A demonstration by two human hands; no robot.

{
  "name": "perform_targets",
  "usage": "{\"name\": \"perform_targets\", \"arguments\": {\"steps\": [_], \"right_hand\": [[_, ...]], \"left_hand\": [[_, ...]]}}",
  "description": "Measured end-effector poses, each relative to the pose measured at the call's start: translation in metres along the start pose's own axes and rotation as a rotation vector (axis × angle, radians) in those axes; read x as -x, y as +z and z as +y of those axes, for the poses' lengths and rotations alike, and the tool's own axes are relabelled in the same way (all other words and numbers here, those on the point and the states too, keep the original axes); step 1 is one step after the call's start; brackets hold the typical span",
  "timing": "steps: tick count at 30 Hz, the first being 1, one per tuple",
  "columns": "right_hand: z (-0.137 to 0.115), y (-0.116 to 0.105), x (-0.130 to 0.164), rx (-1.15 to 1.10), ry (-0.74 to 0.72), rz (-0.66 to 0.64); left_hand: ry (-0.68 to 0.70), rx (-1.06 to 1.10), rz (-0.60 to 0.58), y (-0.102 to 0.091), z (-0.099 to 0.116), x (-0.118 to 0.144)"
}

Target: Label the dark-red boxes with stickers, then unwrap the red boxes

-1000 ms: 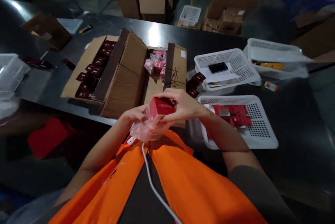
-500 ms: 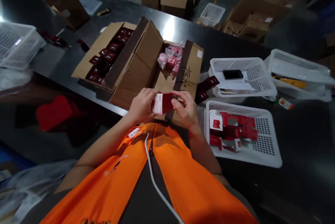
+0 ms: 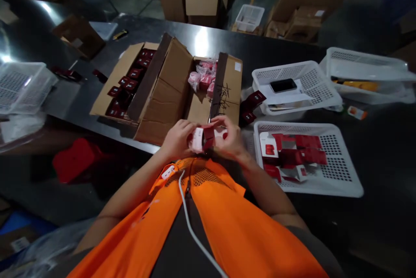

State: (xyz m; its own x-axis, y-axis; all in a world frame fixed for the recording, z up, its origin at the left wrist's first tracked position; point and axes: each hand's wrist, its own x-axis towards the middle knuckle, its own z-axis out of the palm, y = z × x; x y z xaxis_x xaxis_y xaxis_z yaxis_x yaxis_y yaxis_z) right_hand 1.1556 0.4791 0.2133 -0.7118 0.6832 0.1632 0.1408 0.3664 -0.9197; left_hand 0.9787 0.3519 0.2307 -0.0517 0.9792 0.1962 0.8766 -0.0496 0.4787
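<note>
Since half a second ago both hands have drawn a little closer to the chest, and the small red carton (image 3: 204, 137) has turned so that a white end panel now faces the left hand (image 3: 177, 138). That hand cups the white end, fingers curled around it; the right hand (image 3: 229, 139) pinches the other end, fingertips pressed on the top edge. Whether an end flap is open there is hard to tell through the blur.

Judging by its look, the carton is light, thin card: stiff along its folded corners, easily dented on the broad faces, and somewhat slick if glossy. Holding it by opposite ends, near the corners, seems safest.

Taking the carton as landmark: it hangs above the near edge of the dark steel table (image 3: 373, 148), just above the orange vest (image 3: 227, 226). Immediately to its right lies a white perforated basket (image 3: 341, 178) holding more red cartons, with only a narrow gap between. Directly behind it stands an open cardboard box (image 3: 227, 91) of pink-wrapped packs, its flap almost touching the knuckles. Further behind on the left is a shallow cardboard tray (image 3: 107, 96) of dark red sachets. The freest room lies below and left of the carton, off the table's edge.
</note>
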Motion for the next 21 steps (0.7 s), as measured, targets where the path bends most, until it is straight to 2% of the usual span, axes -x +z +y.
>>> {"name": "perform_targets", "arguments": {"steps": [2, 4, 7, 9, 11, 13, 16, 18, 21], "right_hand": [[0.012, -0.011, 0.000, 0.031, -0.034, 0.062], [0.021, -0.017, 0.001, 0.168, -0.150, 0.089], [0.024, -0.016, 0.008, 0.290, -0.343, 0.015], [0.022, -0.012, 0.017, 0.191, -0.426, -0.001], [0.018, -0.010, 0.025, 0.027, -0.439, 0.005], [0.016, -0.007, 0.031, -0.083, -0.292, 0.015], [0.020, 0.002, 0.030, -0.169, 0.168, 0.108], [0.028, 0.012, 0.024, -0.300, 0.398, 0.168], [0.042, 0.030, 0.015, -0.489, 0.507, 0.217]], "left_hand": [[-0.020, 0.068, -0.045, -0.005, -0.004, -0.003], [-0.045, 0.102, -0.081, -0.007, -0.007, -0.005], [-0.076, 0.113, -0.080, -0.007, -0.008, -0.009], [-0.097, 0.102, -0.059, -0.005, -0.008, -0.012], [-0.115, 0.082, -0.048, -0.004, -0.006, -0.016], [-0.115, 0.019, -0.056, -0.004, -0.003, -0.020], [-0.065, -0.188, -0.108, -0.005, 0.006, -0.027], [-0.040, -0.335, -0.160, -0.008, 0.014, -0.034], [-0.023, -0.491, -0.260, -0.016, 0.031, -0.046]]}}
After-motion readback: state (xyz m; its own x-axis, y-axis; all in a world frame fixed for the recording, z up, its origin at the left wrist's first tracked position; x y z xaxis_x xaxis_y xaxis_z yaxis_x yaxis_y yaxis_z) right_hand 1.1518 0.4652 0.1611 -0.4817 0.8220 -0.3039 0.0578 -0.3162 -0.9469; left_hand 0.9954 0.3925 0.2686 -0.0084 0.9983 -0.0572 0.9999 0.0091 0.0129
